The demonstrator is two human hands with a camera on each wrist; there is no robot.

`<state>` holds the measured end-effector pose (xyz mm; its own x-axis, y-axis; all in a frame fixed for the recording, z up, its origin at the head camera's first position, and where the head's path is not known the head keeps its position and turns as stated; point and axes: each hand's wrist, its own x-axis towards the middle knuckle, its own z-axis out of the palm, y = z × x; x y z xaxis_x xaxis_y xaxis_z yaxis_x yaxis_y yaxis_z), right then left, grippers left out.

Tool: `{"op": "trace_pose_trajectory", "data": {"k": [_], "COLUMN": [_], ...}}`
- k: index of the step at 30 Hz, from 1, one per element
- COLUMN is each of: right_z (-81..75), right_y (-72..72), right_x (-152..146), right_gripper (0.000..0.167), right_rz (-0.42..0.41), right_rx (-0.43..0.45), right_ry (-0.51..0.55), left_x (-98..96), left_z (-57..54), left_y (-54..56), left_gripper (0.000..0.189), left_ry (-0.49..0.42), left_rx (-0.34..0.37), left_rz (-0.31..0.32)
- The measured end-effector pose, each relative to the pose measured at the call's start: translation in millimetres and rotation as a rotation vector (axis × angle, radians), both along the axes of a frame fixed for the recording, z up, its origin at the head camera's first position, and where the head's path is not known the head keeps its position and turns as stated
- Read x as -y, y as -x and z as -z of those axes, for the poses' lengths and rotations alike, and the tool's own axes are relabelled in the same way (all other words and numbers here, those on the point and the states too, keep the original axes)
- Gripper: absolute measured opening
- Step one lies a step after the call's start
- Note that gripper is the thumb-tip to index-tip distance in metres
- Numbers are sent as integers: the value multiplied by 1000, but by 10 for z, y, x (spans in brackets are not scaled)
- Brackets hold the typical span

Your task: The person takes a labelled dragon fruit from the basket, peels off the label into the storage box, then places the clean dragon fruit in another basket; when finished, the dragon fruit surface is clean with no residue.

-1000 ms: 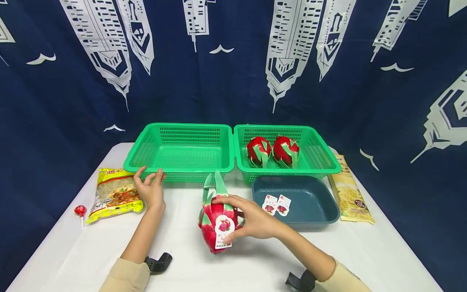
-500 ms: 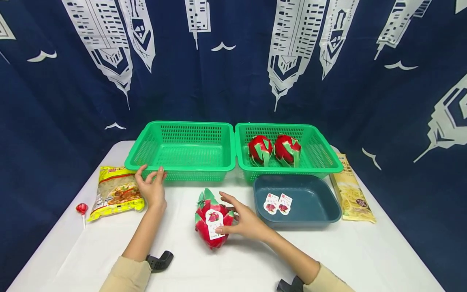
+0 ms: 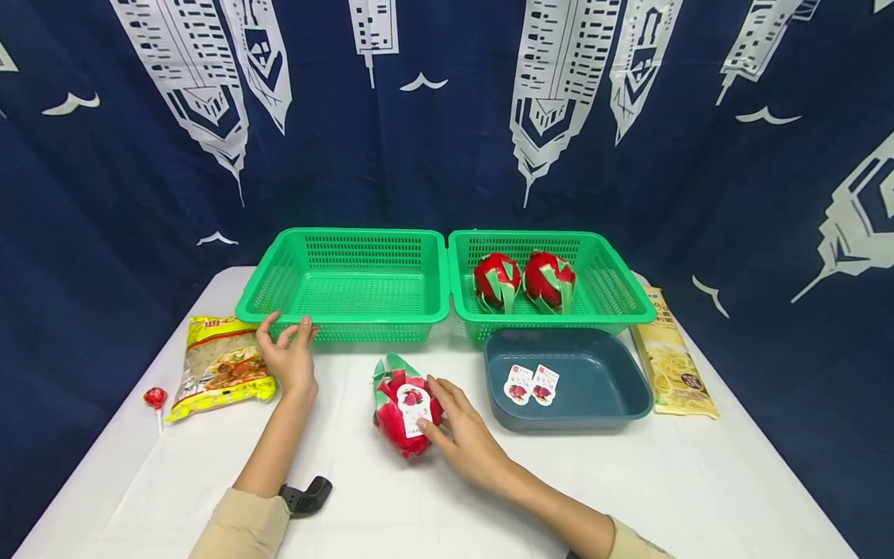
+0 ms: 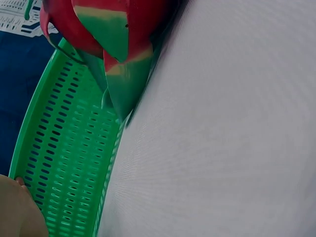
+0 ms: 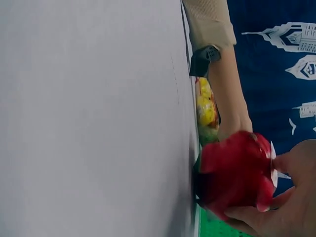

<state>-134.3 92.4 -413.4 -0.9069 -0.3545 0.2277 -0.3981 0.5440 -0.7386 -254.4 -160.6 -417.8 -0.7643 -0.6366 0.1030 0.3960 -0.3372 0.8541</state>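
A red plush dragon fruit (image 3: 396, 419) with green leaf tips lies on the table at the centre, a white tag (image 3: 414, 410) on its upper face. My right hand (image 3: 469, 436) holds it from the right; the thumb presses on the tag, and the right wrist view shows fingers along the side. My left hand (image 3: 288, 359) grips the front rim of the left green basket (image 3: 349, 318), thumb and forefinger at the edge. Two more dragon fruits (image 3: 497, 281) sit in the right green basket (image 3: 608, 299). Two similar tags (image 3: 518, 385) lie in a dark blue tub (image 3: 594, 380).
A yellow food packet (image 3: 226, 365) lies beside the left forearm, with a red lollipop (image 3: 155, 398) to its left. At the right, a tan noodle packet (image 3: 672, 357) lies past the tub. Behind the white table (image 3: 209, 481) hangs a navy patterned curtain (image 3: 391, 155).
The dragon fruit has been lowered from a more upright tilt to lie on the table. The right hand's fingers have shifted along its right side, thumb on the tag. The left hand stays put.
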Motion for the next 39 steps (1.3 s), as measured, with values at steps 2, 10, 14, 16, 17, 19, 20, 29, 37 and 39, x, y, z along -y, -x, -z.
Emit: {"op": "trace_pose_trajectory", "data": {"k": [2, 10, 14, 16, 17, 19, 20, 29, 37, 39], "right_z": [9, 121, 160, 177, 184, 201, 204, -44, 142, 222], "right_y": [-14, 22, 89, 130, 152, 192, 206, 150, 238, 271], "right_x": [29, 128, 50, 4, -13, -39, -48, -62, -100, -116], "right_gripper": [66, 103, 103, 92, 84, 70, 65, 58, 58, 59], "right_rz": [4, 42, 14, 15, 12, -3, -7, -83, -107, -116], "right_rx": [31, 26, -6, -31, -29, -15, 1, 88, 24, 21], "right_ry": [-26, -2, 62, 95, 132, 220, 256, 372, 338, 334], "left_x": [-3, -4, -3, -2, -1, -7, -16, -109, -287, -295], "left_z": [3, 16, 20, 14, 18, 12, 0, -144, -64, -45], "left_y": [0, -4, 14, 4, -3, -29, -49, -197, -268, -273], "left_gripper": [54, 52, 54, 54, 55, 51, 46, 46, 90, 89], "left_ry": [7, 38, 49, 78, 105, 184, 227, 962, 1280, 1257], "left_rx": [0, -1, -9, 16, 31, 62, 67, -163, 23, 42], "left_rz": [2, 5, 4, 1, -5, -31, -39, 687, 1140, 1188]}}
